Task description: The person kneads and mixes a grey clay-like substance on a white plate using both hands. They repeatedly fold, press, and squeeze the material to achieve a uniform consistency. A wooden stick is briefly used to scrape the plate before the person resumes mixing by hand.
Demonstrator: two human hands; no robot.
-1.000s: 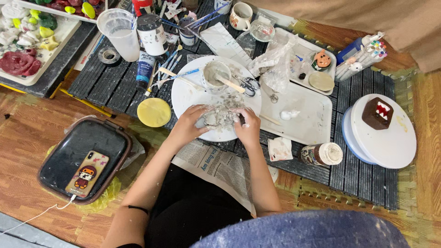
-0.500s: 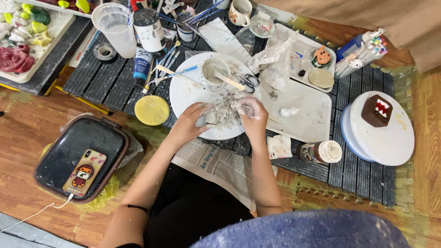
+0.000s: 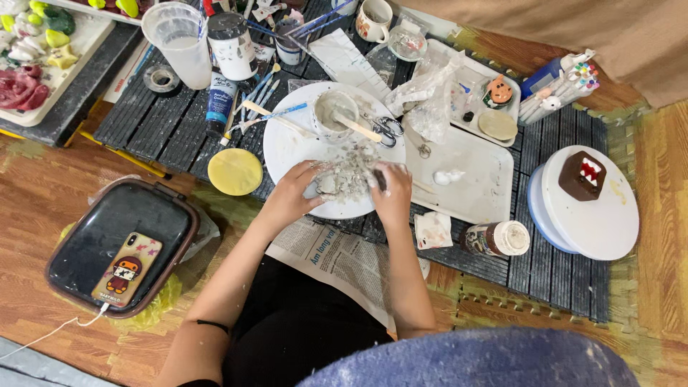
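My left hand (image 3: 295,192) and my right hand (image 3: 390,188) rest on a round white plate (image 3: 290,147) on a dark slatted mat. Between them lies a heap of grey, crumbly paste (image 3: 347,175). Both hands are smeared with it and press into the heap from either side. My right hand's fingers are curled around a small dark tool, mostly hidden. At the plate's far side stands a small cup (image 3: 334,112) with a wooden stick (image 3: 358,129) in it, and scissors (image 3: 387,130) lie beside it.
A white tray (image 3: 469,193) lies right of the plate, then a white turntable (image 3: 602,222) bearing a brown block figure (image 3: 582,175). A yellow disc (image 3: 235,172), paint tube (image 3: 218,107), jars and brushes sit left and behind. A phone (image 3: 126,269) lies on a dark tray. Newspaper covers my lap.
Both hands have stayed on the plate, kneading the grey heap. My right hand shifted slightly along the heap's right edge. The view moved a little.
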